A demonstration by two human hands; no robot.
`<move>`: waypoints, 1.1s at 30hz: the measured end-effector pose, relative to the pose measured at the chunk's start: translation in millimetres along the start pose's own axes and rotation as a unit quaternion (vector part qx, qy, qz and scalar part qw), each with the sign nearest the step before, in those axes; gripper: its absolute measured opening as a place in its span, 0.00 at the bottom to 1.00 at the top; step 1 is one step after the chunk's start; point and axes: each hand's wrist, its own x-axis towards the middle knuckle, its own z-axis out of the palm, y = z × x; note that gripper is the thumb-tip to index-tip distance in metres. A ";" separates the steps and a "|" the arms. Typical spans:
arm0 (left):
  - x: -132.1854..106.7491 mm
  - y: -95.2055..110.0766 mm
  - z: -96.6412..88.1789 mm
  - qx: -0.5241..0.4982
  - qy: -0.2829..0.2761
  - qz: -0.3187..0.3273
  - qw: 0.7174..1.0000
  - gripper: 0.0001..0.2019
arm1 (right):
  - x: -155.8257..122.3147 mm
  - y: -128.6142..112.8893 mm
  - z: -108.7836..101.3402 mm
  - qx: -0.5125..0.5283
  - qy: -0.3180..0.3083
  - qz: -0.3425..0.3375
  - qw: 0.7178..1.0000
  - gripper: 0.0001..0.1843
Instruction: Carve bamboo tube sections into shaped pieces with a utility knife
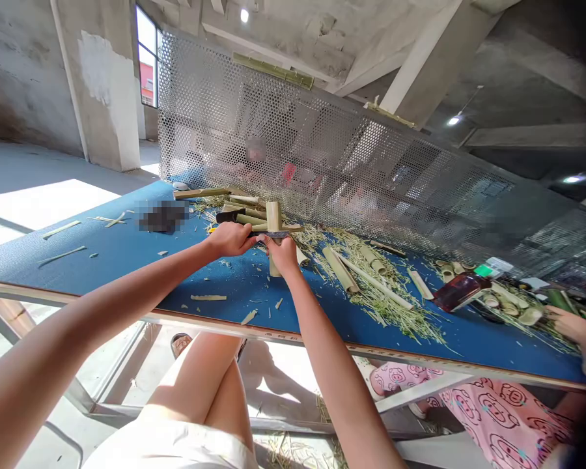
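My left hand (232,239) is closed at the left end of a dark, flat knife blade (279,234), with its handle hidden in the fingers. The blade lies crosswise against an upright piece of split bamboo (274,215). My right hand (283,254) is closed around the bamboo just under the blade, the two hands almost touching. Below the right hand the bamboo's lower end (275,268) shows over the blue tabletop. Right behind my left hand is a black handle-like object (229,215), beside several bamboo strips (249,210).
Bamboo shavings (395,306) and split pieces (340,270) spread across the blue table (127,260). A bottle of dark liquid (461,290) lies tilted at right, near another person's hand (573,326). A perforated metal screen (322,150) stands along the back edge.
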 end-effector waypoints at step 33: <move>-1.6 -1.6 -14.0 -0.023 -0.024 -0.032 0.999 0.22 | 11.7 18.0 -2.6 0.104 -0.038 0.126 0.986 0.21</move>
